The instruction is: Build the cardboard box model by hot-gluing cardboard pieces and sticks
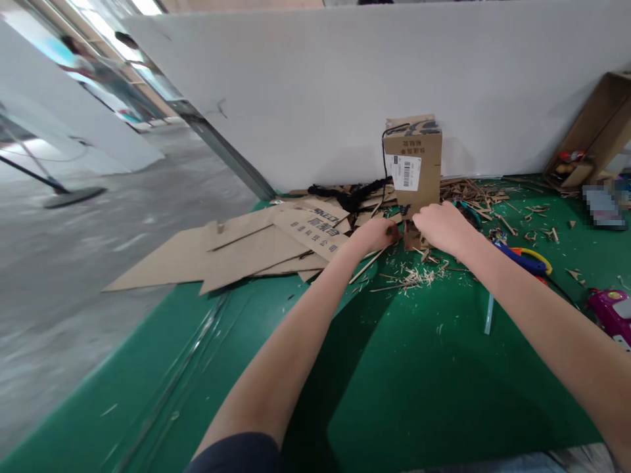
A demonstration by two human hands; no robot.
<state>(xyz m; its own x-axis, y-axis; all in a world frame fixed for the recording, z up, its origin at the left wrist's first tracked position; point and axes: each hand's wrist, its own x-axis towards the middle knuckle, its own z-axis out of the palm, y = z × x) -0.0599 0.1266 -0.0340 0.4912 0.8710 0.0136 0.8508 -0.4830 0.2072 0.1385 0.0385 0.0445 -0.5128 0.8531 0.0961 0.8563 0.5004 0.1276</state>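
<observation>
Both my arms reach forward over a green table (394,368). My left hand (377,234) is closed at the foot of an upright cardboard box (414,164) that bears a white barcode label. My right hand (441,226) is closed too, its fingers curled around a small cardboard piece (409,234) at the box's base. What the left fingers pinch is hidden. The box stands against a white wall panel (345,85).
Flat cardboard sheets (236,249) lie left of the box and overhang the table edge. Cardboard scraps and slivers (419,276) litter the table. A blue and yellow tool (527,259) lies to the right, a pink object (614,312) near the right edge, an open box (596,131) at back right.
</observation>
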